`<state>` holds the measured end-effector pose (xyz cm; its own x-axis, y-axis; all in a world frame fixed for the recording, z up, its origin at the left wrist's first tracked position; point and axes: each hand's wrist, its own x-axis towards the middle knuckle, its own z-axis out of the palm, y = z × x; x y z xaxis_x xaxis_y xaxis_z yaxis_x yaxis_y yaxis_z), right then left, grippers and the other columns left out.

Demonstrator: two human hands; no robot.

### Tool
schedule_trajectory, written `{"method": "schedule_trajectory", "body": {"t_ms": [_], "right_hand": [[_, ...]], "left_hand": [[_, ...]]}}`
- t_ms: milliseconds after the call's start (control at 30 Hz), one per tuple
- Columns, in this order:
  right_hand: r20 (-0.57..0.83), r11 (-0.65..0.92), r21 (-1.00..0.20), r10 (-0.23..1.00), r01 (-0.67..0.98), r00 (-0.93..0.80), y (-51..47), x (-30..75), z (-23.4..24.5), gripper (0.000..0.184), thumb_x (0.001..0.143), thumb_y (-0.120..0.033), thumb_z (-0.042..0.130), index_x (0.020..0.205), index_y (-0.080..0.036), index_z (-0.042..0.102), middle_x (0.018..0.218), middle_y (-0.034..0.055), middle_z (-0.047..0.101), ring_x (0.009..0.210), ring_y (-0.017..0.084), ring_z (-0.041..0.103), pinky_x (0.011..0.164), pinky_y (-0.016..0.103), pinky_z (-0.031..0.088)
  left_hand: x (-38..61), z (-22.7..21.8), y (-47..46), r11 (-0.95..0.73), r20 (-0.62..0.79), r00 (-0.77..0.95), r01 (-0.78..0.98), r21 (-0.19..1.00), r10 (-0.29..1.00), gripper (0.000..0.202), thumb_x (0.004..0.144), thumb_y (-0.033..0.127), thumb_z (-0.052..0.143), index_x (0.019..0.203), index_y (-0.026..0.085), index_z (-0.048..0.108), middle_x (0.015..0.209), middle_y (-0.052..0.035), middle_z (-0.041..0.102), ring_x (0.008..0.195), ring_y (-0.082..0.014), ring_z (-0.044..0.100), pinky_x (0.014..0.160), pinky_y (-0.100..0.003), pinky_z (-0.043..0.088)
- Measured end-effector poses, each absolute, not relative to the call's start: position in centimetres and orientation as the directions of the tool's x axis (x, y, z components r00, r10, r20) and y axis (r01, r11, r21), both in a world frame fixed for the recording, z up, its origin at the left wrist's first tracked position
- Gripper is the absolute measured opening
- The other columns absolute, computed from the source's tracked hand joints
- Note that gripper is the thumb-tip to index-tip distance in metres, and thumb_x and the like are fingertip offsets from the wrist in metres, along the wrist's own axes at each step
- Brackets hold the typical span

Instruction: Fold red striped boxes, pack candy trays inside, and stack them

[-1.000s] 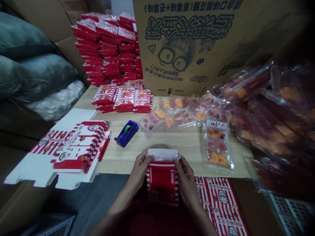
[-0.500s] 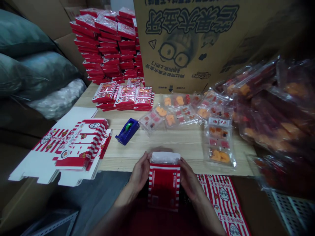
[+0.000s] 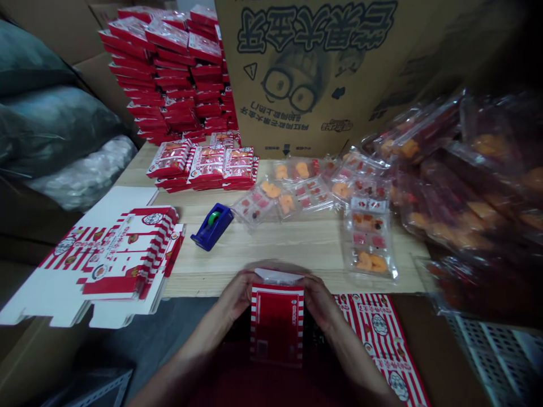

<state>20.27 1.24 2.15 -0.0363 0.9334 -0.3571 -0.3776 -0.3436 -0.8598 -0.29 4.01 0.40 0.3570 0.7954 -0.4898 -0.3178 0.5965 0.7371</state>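
At the near edge of a wooden table (image 3: 271,254), the left hand (image 3: 233,294) and right hand (image 3: 318,299) grip a red-striped carton (image 3: 277,325) by its sides, fingers closed on it. Beyond lie a blue tape dispenser (image 3: 212,226) and stacked red boxes (image 3: 169,73).

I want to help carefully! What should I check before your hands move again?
1. Left hand and right hand both on the red-and-white striped carton: ok.
2. White end flap fully closed: cannot tell, the view is blurred.
3. Anything inside the carton: cannot tell, it's hidden.
4. Blue tape dispenser upright on the wooden table: ok.
5. Flat carton blanks stacked at the table's left edge: ok.
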Motion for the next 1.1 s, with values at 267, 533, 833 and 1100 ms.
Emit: {"method": "schedule_trajectory", "body": {"t_ms": [267,533,833,1100], "right_hand": [[-0.238,-0.255,-0.93,0.967,-0.264,-0.094,0.0,21.8,1.5,0.024,0.081,-0.044,0.069,0.094,-0.028,0.082,0.107,0.0079,0.08,0.111,0.031,0.071,0.099,0.051,0.055],[-0.19,-0.212,-0.968,0.968,-0.135,-0.164,1.2,22.8,-0.1,0.03,0.092,-0.046,0.063,0.089,-0.026,0.083,0.102,0.0062,0.08,0.107,0.027,0.071,0.107,0.047,0.047],[-0.178,-0.187,-0.982,0.892,0.018,-0.415,4.5,23.4,0.5,0.028,0.085,-0.047,0.077,0.103,-0.028,0.082,0.11,0.0056,0.08,0.104,0.026,0.074,0.096,0.044,0.055],[-0.193,-0.185,-0.981,0.911,0.058,-0.365,5.9,22.8,-0.6,0.027,0.085,-0.049,0.075,0.097,-0.026,0.084,0.088,0.0036,0.082,0.085,0.024,0.073,0.084,0.04,0.057]], "left_hand": [[-1.8,0.5,3.8,0.54,-0.389,0.411,-0.366,0.758,0.825,0.018,0.075,0.018,0.072,0.089,0.015,0.083,0.112,-0.014,0.079,0.108,-0.0302,0.072,0.096,-0.039,0.053],[-2.4,1.4,3.7,0.279,-0.187,0.472,-0.131,0.951,0.861,0.026,0.091,0.034,0.063,0.096,0.02,0.084,0.122,-0.0129,0.076,0.122,-0.031,0.065,0.11,-0.044,0.043],[-2.3,2.9,6.7,0.143,-0.196,0.589,0.135,0.98,0.784,0.032,0.086,0.033,0.074,0.117,0.025,0.08,0.115,-0.0085,0.079,0.104,-0.027,0.07,0.09,-0.033,0.052],[-2.2,1.7,7.6,0.173,-0.227,0.55,0.148,0.974,0.804,0.027,0.083,0.036,0.076,0.103,0.021,0.084,0.07,-0.0024,0.076,0.067,-0.0204,0.064,0.063,-0.027,0.047]]}}
